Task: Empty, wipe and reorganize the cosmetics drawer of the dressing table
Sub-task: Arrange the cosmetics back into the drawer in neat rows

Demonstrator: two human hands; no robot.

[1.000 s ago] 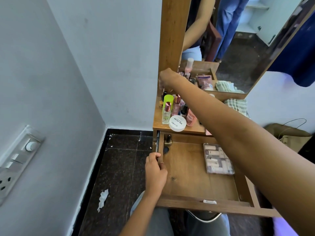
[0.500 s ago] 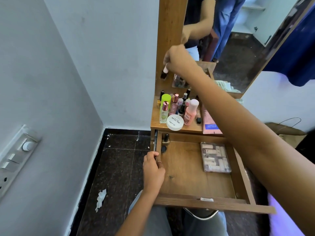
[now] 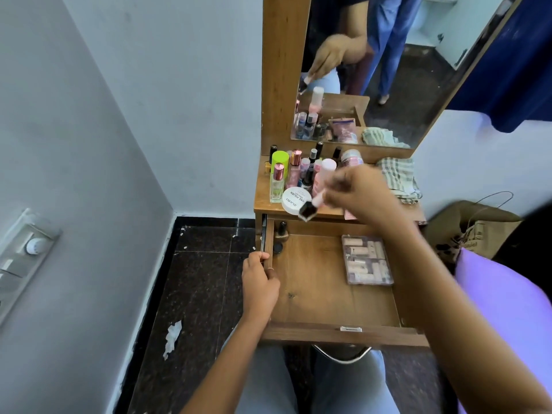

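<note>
The wooden drawer [image 3: 316, 294] of the dressing table stands pulled out. My left hand [image 3: 260, 282] grips its left wall. My right hand [image 3: 358, 192] holds a small dark nail polish bottle [image 3: 307, 211] with a pink cap, tilted, above the drawer's back edge. Inside the drawer lie a clear box of false nails [image 3: 366, 259] at the right, and a small bottle [image 3: 282, 230] and a dark round lid [image 3: 278, 248] at the back left. Several bottles [image 3: 298, 174] and a white round jar [image 3: 295, 200] crowd the tabletop.
A checked cloth [image 3: 398, 177] lies on the tabletop at the right, under the mirror [image 3: 373, 70]. A brown paper bag [image 3: 472, 231] stands on the floor to the right. A switch panel [image 3: 24, 258] sits on the left wall. A paper scrap [image 3: 172, 339] lies on the dark floor.
My right hand picked a nail polish bottle from the back of the tabletop, lifted it, then brought it down and toward me over the drawer. My left hand stayed on the drawer wall.
</note>
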